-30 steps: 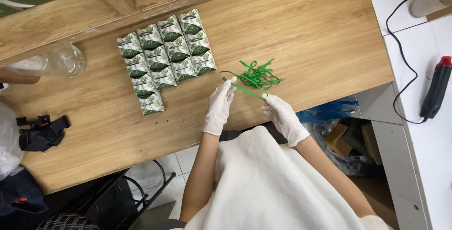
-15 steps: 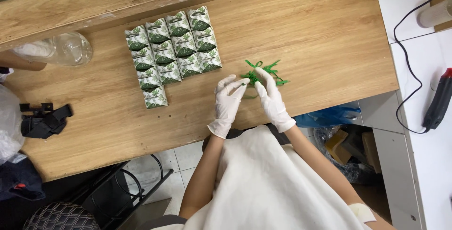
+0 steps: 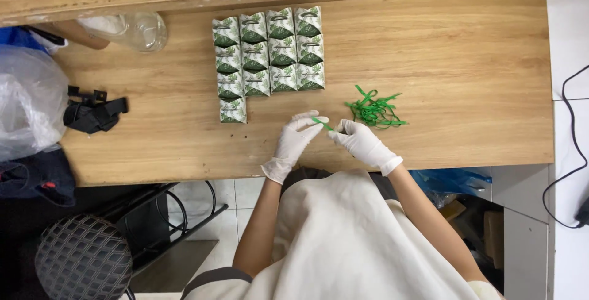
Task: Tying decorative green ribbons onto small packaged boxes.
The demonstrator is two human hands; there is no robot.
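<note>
Two gloved hands meet just in front of your body over the wooden table (image 3: 460, 61): your left hand (image 3: 294, 140) and right hand (image 3: 362, 142) each have fingertips closed in a pinch on opposite ends of one short green strip (image 3: 321, 121), the remaining fingers loosely curled. The strip is stretched between the two pinches and lifted slightly off the table surface, which reads as a hold meant to keep it straight and controlled. Whether it is a twist tie or a ribbon is too small to tell. Just beyond your right hand, near but not touching it, lies the loose pile of green strips (image 3: 373, 110), tangled, within easy reach of that hand. Farther out, ahead of your left hand, the green-and-white pouches (image 3: 267, 57) sit in tight rows, edges touching, four columns wide, with one column running a pouch longer toward you; the neat grid suggests a sorted batch kept apart from the strips. Well to the left: a clear plastic bottle (image 3: 138, 30) on its side, a black clip-like object (image 3: 92, 113), a translucent plastic bag (image 3: 27, 100). Someone else's arm (image 3: 76, 33) shows beside the bottle.
</note>
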